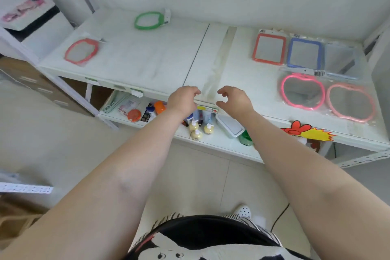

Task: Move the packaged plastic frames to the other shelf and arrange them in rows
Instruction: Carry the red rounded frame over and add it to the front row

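Note:
Two packaged frames lie on the left shelf (130, 59): a green round one (149, 20) at the back and a red one (81, 50) near the left edge. On the right shelf (249, 78) two rows lie: a red rectangular frame (269, 48), a blue one (305, 54) and a clear-looking one (339, 57) behind; a bright pink apple-shaped frame (302, 92) and a paler pink one (351, 102) in front. My left hand (183, 99) and my right hand (234, 98) hover over the shelf's front edge at the middle, fingers loosely curled, holding nothing.
A lower shelf (221, 143) holds pump bottles (198, 131), an orange-lidded jar (134, 115), a white box (230, 127) and a green bottle (245, 138). A cartoon sticker (306, 132) hangs on the front edge. A second rack (27, 189) stands at the left.

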Action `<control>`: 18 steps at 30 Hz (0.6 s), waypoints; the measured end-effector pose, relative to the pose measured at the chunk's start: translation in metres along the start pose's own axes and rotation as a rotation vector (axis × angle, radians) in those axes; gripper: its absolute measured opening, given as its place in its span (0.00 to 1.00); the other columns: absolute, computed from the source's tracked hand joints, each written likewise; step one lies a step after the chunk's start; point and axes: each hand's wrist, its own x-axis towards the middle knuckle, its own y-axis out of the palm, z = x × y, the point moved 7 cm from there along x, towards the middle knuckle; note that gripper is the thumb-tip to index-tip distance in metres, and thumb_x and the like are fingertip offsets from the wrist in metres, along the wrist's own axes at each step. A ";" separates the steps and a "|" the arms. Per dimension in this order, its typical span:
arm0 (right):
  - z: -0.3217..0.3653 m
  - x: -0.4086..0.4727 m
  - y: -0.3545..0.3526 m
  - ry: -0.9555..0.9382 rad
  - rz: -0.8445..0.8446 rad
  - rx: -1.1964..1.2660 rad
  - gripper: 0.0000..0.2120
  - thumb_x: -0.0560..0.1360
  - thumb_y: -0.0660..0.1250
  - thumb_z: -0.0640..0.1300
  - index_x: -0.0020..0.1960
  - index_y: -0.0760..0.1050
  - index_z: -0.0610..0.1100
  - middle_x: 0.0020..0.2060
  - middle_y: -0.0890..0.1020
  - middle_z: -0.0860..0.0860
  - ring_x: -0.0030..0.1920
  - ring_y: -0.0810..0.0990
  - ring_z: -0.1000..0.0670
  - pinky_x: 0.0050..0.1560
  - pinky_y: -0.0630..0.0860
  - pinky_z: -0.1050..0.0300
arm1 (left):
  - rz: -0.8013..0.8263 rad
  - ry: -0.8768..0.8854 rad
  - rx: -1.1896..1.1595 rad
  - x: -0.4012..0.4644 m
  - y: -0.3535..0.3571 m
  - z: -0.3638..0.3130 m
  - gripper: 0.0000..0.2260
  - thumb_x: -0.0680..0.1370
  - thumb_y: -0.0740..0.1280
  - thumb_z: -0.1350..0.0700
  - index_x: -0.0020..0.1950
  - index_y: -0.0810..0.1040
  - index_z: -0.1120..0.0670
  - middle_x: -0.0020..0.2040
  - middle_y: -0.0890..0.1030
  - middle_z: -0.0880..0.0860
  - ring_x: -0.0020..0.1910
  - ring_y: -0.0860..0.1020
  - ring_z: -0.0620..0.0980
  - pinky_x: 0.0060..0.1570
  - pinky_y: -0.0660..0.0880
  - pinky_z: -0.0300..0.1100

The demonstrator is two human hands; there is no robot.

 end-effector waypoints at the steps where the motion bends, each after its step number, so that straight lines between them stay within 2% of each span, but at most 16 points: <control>1: 0.017 -0.001 0.014 -0.004 0.013 -0.005 0.18 0.74 0.67 0.45 0.64 0.74 0.48 0.59 0.78 0.49 0.60 0.75 0.47 0.56 0.73 0.54 | -0.005 -0.013 -0.011 -0.006 -0.005 0.023 0.21 0.75 0.64 0.64 0.67 0.74 0.51 0.64 0.77 0.50 0.62 0.76 0.52 0.57 0.74 0.44; 7: 0.112 -0.014 0.095 0.002 0.072 0.006 0.18 0.73 0.68 0.43 0.62 0.75 0.49 0.57 0.79 0.49 0.56 0.78 0.47 0.56 0.76 0.52 | -0.007 -0.043 -0.033 -0.044 -0.035 0.143 0.14 0.73 0.66 0.60 0.58 0.80 0.50 0.56 0.82 0.53 0.56 0.79 0.55 0.51 0.77 0.45; 10: 0.148 -0.018 0.124 -0.009 0.084 -0.023 0.17 0.72 0.68 0.43 0.61 0.76 0.48 0.57 0.80 0.48 0.57 0.78 0.45 0.56 0.76 0.53 | 0.014 -0.065 -0.046 -0.059 -0.045 0.188 0.17 0.71 0.65 0.60 0.58 0.80 0.47 0.57 0.82 0.51 0.57 0.79 0.54 0.54 0.77 0.48; 14: 0.181 -0.017 0.143 -0.041 0.109 -0.094 0.13 0.74 0.66 0.41 0.59 0.78 0.46 0.57 0.80 0.50 0.58 0.77 0.46 0.49 0.70 0.59 | -0.003 -0.072 -0.074 -0.061 -0.059 0.222 0.16 0.73 0.64 0.60 0.59 0.79 0.50 0.57 0.82 0.51 0.59 0.78 0.55 0.55 0.77 0.49; 18: 0.205 0.009 0.152 -0.036 0.117 -0.118 0.15 0.74 0.66 0.43 0.60 0.76 0.47 0.55 0.80 0.49 0.55 0.79 0.45 0.50 0.75 0.55 | -0.013 -0.066 -0.108 -0.046 -0.071 0.242 0.15 0.74 0.63 0.59 0.59 0.79 0.50 0.56 0.82 0.52 0.57 0.79 0.55 0.51 0.76 0.46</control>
